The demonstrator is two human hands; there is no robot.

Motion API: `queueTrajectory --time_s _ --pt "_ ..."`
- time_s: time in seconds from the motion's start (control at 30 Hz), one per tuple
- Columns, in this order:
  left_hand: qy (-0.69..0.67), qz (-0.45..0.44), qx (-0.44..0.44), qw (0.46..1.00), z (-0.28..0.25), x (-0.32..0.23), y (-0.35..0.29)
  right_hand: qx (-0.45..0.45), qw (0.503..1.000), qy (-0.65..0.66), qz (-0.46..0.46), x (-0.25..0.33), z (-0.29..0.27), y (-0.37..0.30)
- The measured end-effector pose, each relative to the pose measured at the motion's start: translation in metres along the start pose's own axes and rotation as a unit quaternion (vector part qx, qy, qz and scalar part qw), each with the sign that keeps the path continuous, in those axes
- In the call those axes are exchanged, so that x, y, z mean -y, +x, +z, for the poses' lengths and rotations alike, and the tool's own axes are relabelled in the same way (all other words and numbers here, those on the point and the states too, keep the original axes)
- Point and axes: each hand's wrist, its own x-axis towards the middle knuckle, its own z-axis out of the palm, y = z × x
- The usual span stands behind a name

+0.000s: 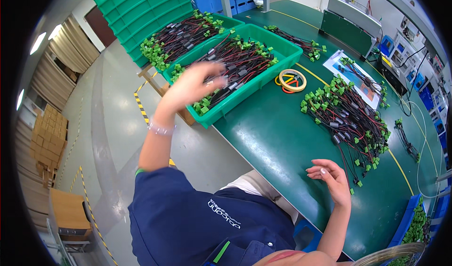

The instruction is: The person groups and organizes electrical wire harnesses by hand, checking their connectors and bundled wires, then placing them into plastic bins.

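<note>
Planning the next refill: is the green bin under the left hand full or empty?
Mostly full: the green bin holds a heap of cable harnesses nearly to its rim.

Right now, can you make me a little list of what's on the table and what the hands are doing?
left hand: blurred, reaching over the near green bin, fingers spread, holding nothing I can see
right hand: open, empty, hovering over the green table
near bin contents: black and red wire harnesses with green plugs
on the table: wire pile, tape rolls
far bin: more of the same wires
</note>
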Motion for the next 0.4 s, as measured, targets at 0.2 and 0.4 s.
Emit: queueTrajectory --time_s 0.2,0.4 --pt "-0.490 -0.242 0.536 0.643 0.121 0.013 -0.150 0.018 1.000 -0.003 0.002 -0.001 0.003 0.002" --pt "-0.240 -0.462 0.134 0.843 0.309 0.064 -0.390 0.020 1.000 -0.012 0.006 -0.002 0.002 0.003"
